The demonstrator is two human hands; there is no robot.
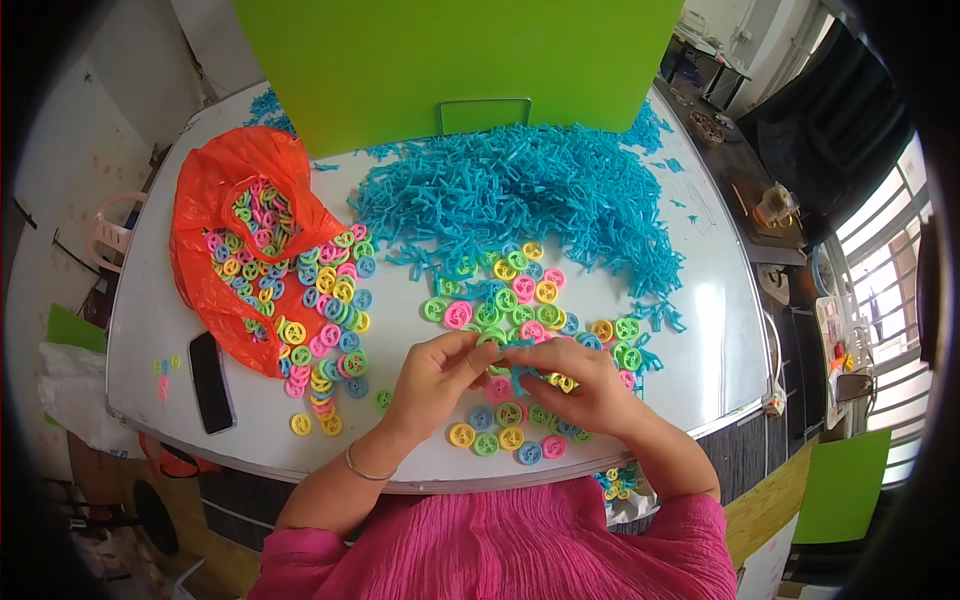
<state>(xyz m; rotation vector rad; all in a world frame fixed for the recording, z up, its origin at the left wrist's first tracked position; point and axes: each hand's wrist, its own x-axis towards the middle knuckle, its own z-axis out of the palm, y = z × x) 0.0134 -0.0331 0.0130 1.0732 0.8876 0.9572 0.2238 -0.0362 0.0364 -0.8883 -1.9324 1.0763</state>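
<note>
My left hand (435,375) and my right hand (580,385) meet over the white table (700,330), fingertips pinched together on a small blue plastic piece (515,358) and a green wheel (490,342). Small plastic wheels (505,300) in pink, yellow, green and blue lie scattered around and under both hands. Behind them is a large heap of blue plastic pieces (520,200). The palms hide exactly how the two parts sit together.
An orange plastic bag (205,215) spills more coloured wheels at the left. A black phone (210,382) lies near the left front edge. A green board (450,60) stands at the back. A green chair (845,485) is at the right.
</note>
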